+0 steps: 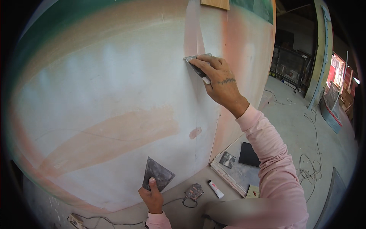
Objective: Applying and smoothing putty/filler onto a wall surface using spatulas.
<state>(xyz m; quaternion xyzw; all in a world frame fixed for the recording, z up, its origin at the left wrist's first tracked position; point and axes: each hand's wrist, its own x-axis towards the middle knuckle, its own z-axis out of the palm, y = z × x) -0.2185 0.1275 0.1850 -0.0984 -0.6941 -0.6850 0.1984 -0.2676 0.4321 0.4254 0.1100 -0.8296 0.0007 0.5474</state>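
Observation:
My right hand (225, 82) presses a dark, flat filler spreader (197, 68) against a large curved panel (129, 87), white with orange and green areas. Directly above that spreader runs a smooth strip of pinkish filler (193, 32). Lower down, my left hand (152, 200) grips a second dark, flat spreader (158, 174), thumb on its face, held in front of the panel. A broad tan patch (114, 135) and a small reddish patch (195, 133) mark the panel's lower part.
On the floor lie a power sander (194, 191) with its cable and a white tube (215, 189). A board beside them bears a smeared square plate (227, 160) and a black sheet (249, 154). A loose cable (310, 171) coils at right, below a pillar (319, 57). A power socket block (75, 220) sits lower left.

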